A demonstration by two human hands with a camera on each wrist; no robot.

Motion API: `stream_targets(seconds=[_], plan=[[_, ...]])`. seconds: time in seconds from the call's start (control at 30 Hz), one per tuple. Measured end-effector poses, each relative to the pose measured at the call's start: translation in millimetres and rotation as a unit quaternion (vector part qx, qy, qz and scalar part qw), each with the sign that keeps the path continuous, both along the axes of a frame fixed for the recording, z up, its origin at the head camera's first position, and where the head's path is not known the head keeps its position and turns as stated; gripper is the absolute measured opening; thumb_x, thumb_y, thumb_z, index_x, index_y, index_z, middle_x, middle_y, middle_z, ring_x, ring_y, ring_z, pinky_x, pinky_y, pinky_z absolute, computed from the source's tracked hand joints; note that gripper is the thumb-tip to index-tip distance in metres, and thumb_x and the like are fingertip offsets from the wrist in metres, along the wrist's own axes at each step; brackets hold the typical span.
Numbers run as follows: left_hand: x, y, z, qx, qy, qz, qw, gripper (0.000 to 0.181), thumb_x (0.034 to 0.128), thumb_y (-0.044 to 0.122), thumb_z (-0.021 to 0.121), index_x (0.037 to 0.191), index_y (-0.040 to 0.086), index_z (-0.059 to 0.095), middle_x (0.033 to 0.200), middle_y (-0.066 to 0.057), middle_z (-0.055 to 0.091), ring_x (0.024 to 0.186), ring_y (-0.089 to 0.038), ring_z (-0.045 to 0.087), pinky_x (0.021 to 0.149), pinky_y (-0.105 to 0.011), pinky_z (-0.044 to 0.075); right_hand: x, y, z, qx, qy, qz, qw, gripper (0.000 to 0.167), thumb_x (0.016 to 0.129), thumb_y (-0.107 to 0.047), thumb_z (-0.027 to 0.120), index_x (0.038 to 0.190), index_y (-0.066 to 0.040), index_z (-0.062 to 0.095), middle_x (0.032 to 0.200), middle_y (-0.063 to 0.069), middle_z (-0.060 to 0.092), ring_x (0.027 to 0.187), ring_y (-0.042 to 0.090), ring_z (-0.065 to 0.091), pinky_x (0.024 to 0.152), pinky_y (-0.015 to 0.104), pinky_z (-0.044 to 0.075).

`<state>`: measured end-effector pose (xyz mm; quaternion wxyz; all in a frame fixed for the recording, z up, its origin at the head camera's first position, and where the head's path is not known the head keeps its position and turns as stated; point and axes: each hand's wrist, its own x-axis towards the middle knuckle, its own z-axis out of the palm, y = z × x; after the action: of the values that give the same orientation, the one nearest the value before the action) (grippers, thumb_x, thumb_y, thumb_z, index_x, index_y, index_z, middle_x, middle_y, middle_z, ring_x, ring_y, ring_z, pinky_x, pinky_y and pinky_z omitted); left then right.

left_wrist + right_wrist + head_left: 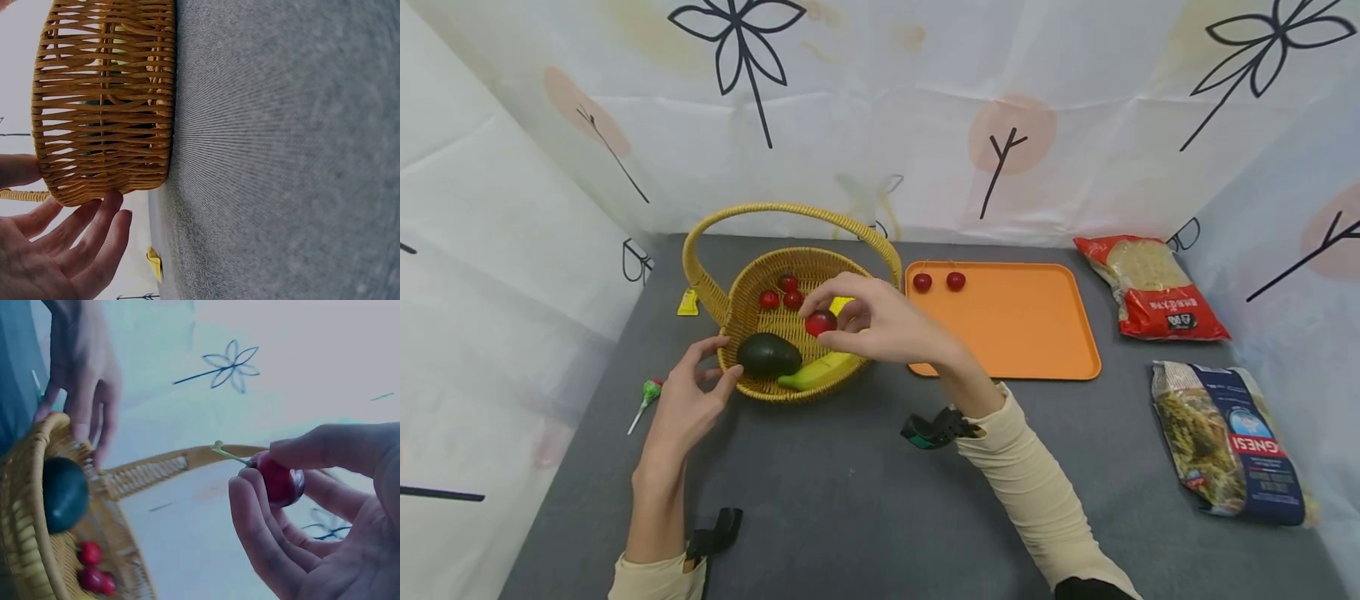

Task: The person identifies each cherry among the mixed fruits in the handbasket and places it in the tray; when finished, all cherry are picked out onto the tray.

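My right hand (880, 321) pinches a dark red cherry (821, 323) between thumb and fingertips, above the yellow wicker basket (748, 390). In the right wrist view, the cherry's green stem (231, 454) points away from the fingers. My left hand (692, 400) holds the basket's left side, with thumb at the rim and curved fingers against the wall. Inside the basket lie a dark green avocado (769, 356), several cherries (793, 299) and a banana (822, 372). Another yellow item (841, 305) is mostly hidden behind the right hand.
An orange tray (1011, 329) with two cherries (955, 281) lies right of the basket. Farther right are a red bag (1172, 292) and a blue pasta bag (1232, 446). A lollipop (646, 403) and a small yellow object (688, 302) lie at left. The basket's handle (790, 208) arches up behind.
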<state>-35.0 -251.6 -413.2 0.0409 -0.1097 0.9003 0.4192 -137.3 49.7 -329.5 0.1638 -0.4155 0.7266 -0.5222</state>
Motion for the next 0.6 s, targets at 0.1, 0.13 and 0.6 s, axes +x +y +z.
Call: stream_targets(seconds=[0.1, 0.13, 0.6], plan=[[-0.1, -0.3, 0.8, 0.003, -0.001, -0.001, 1.0, 0.063, 0.1089, 0.034, 0.066, 0.164, 0.013, 0.042, 0.169, -0.024, 0.044, 0.139, -0.048, 0.062, 0.09, -0.047, 0.061, 7.4, 28, 6.2, -0.034, 0.004, 0.007, 0.9994, 0.03, 0.096, 0.0, 0.076, 0.126, 0.0, 0.071, 0.124, 0.014, 0.066, 0.085, 0.023, 0.072, 0.085, 0.033, 0.065], [-0.1, -0.4, 1.0, 0.003, -0.002, -0.001, 1.0, 0.063, 0.109, 0.034, 0.066, 0.164, 0.014, 0.042, 0.169, -0.024, 0.044, 0.139, -0.048, 0.061, 0.09, -0.047, 0.061, 8.3, 38, 7.7, -0.045, 0.006, 0.006, 0.9989, 0.03, 0.096, 0.003, 0.075, 0.125, 0.001, 0.07, 0.124, 0.014, 0.065, 0.087, 0.025, 0.072, 0.086, 0.034, 0.065], [0.1, -2.4, -1.7, -0.005, 0.008, -0.003, 1.0, 0.062, 0.1092, 0.034, 0.066, 0.163, 0.013, 0.043, 0.168, -0.024, 0.046, 0.139, -0.048, 0.062, 0.091, -0.052, 0.061, -31.6, 147, -42.3, -0.105, 0.019, -0.24, 0.9648, 0.027, 0.095, 0.011, 0.074, 0.121, 0.009, 0.067, 0.115, 0.002, 0.063, 0.083, 0.01, 0.077, 0.081, 0.024, 0.064]])
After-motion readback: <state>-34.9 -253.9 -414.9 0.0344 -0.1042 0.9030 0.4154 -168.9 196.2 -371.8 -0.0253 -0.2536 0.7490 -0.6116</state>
